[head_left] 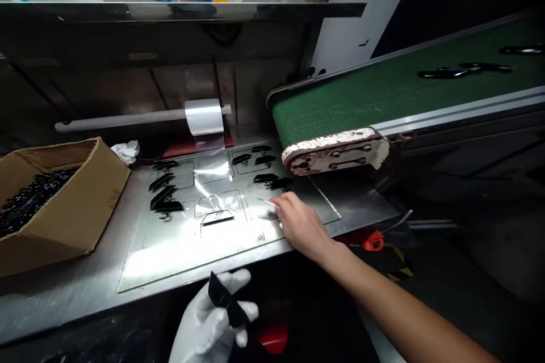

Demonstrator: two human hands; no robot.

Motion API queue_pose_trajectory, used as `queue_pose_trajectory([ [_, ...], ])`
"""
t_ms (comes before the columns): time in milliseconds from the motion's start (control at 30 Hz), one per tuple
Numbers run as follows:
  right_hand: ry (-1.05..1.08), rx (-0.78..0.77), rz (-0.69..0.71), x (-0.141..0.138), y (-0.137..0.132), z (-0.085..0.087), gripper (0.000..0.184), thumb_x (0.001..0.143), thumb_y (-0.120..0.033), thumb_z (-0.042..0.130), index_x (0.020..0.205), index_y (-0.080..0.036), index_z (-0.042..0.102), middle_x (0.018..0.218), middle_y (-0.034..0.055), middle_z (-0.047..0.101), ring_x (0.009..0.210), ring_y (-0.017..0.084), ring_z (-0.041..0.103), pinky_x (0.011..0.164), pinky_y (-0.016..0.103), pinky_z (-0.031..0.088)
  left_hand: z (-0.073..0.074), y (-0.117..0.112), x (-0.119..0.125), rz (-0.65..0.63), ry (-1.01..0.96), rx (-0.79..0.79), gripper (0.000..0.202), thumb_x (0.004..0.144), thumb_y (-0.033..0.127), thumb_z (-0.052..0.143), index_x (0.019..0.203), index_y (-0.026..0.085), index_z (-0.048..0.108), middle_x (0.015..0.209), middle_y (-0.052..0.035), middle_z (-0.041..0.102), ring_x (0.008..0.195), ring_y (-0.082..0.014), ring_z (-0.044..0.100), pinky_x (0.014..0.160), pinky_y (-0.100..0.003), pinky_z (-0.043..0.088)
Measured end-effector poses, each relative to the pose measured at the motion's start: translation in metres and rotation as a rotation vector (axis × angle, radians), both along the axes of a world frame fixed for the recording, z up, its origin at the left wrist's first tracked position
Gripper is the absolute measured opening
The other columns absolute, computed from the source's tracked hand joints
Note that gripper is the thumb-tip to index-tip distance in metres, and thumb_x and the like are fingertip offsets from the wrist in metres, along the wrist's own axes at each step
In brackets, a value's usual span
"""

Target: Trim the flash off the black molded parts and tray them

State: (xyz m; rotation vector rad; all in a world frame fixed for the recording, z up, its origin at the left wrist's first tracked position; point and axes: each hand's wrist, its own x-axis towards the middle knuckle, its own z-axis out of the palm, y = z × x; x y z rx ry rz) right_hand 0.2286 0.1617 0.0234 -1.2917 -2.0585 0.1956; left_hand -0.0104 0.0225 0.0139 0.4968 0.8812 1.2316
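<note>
My left hand [213, 320], in a white glove, is below the table's front edge and holds a small black plastic part [221, 298] between its fingers. My bare right hand [298, 221] reaches onto a clear plate [170, 249] that lies flat on the steel table, fingertips resting on it near a strip of clear film [215, 204]. Several black plastic parts [164, 195] lie on the plate in outlined slots, and more black parts [266, 173] sit near the belt end. Whether the right fingers pinch the film cannot be seen.
A cardboard box [72, 210] full of black parts stands at the left. A roll of clear tape [204, 116] hangs on a bar at the back. A green conveyor belt [383, 93] carrying black parts ends right of the plate. A shelf [183, 8] runs overhead.
</note>
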Motion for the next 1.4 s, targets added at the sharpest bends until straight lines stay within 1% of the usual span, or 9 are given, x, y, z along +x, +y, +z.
queue_pose_trajectory([
  [133,0.084,-0.156,0.246,0.002,-0.036,0.025,0.032,0.108,-0.030,0.041,0.135,-0.024,0.058,0.117,0.0073,0.071,0.104,0.019,0.068,0.091,0.032,0.056,0.007,-0.005,0.017,-0.004,-0.055,0.115,0.042,0.087,0.042,0.075,0.123,0.020,0.072,0.089,-0.0145,0.079,0.058,-0.0113,0.062,0.055,-0.018,0.048],
  [267,0.098,-0.354,0.639,-0.002,-0.068,0.048,0.027,0.107,-0.028,0.049,0.129,-0.026,0.063,0.117,0.0036,0.074,0.104,0.017,0.069,0.091,0.028,0.054,0.003,-0.015,0.024,-0.004,-0.094,0.172,0.035,0.089,0.042,0.072,0.121,0.029,0.074,0.106,-0.0113,0.078,0.063,-0.0119,0.066,0.048,-0.014,0.044],
  [333,0.036,-0.435,0.700,-0.005,-0.077,0.056,0.024,0.106,-0.024,0.045,0.120,-0.022,0.064,0.105,0.0036,0.074,0.090,0.016,0.069,0.081,0.028,0.054,0.001,-0.020,0.026,-0.067,-0.090,0.182,0.039,0.090,0.045,0.070,0.124,0.028,0.072,0.092,-0.0102,0.079,0.063,-0.0120,0.066,0.046,-0.012,0.042],
  [467,-0.071,-0.601,0.715,-0.005,-0.084,0.060,0.030,0.102,-0.050,0.053,0.105,-0.022,0.062,0.097,0.0018,0.070,0.077,0.017,0.065,0.067,0.028,0.049,-0.002,-0.027,0.033,-0.140,-0.067,0.167,0.055,0.088,0.049,0.071,0.135,0.021,0.066,0.068,-0.0061,0.073,0.053,-0.0107,0.060,0.047,-0.015,0.045],
  [600,-0.129,-0.736,0.659,0.002,-0.086,0.055,0.062,0.072,-0.079,0.073,0.094,-0.023,0.058,0.083,-0.0030,0.068,0.066,0.016,0.062,0.054,0.025,0.042,-0.006,-0.030,0.038,-0.205,-0.098,0.154,0.053,0.086,0.048,0.074,0.132,0.024,0.067,0.070,-0.0060,0.075,0.044,-0.0081,0.058,0.044,-0.015,0.044],
  [733,-0.150,-0.761,0.633,0.006,-0.090,0.051,0.064,0.068,-0.080,0.075,0.087,-0.024,0.051,0.079,-0.0044,0.067,0.062,0.015,0.061,0.050,0.023,0.037,-0.010,-0.031,0.040,-0.239,-0.087,0.137,0.050,0.086,0.050,0.074,0.129,0.025,0.068,0.082,-0.0092,0.077,0.046,-0.0069,0.061,0.043,-0.012,0.043],
  [1033,-0.353,-0.577,0.511,-0.003,-0.101,0.043,0.066,0.077,-0.087,0.058,0.087,-0.022,0.050,0.072,-0.0025,0.066,0.055,0.019,0.062,0.049,0.027,0.030,-0.009,-0.032,0.037,-0.206,-0.061,0.054,0.047,0.086,0.045,0.076,0.127,0.024,0.070,0.073,-0.0062,0.075,0.048,-0.0077,0.062,0.046,-0.013,0.048],
  [1233,-0.436,-0.544,0.515,-0.008,-0.103,0.044,0.066,0.080,-0.087,0.053,0.087,-0.021,0.052,0.072,-0.0009,0.069,0.056,0.022,0.066,0.049,0.028,0.032,-0.008,-0.030,0.036,-0.201,-0.133,0.072,0.041,0.087,0.044,0.075,0.123,0.024,0.072,0.129,-0.0169,0.072,0.045,-0.0027,0.059,0.039,-0.010,0.043],
  [1400,-0.481,-0.541,0.489,-0.010,-0.105,0.041,0.066,0.082,-0.087,0.050,0.089,-0.021,0.055,0.075,0.0009,0.072,0.060,0.025,0.069,0.050,0.031,0.034,-0.008,-0.031,0.036,-0.177,-0.153,0.081,0.035,0.089,0.039,0.074,0.121,0.024,0.074,0.137,-0.0168,0.068,0.045,-0.0011,0.060,0.040,-0.007,0.043],
])
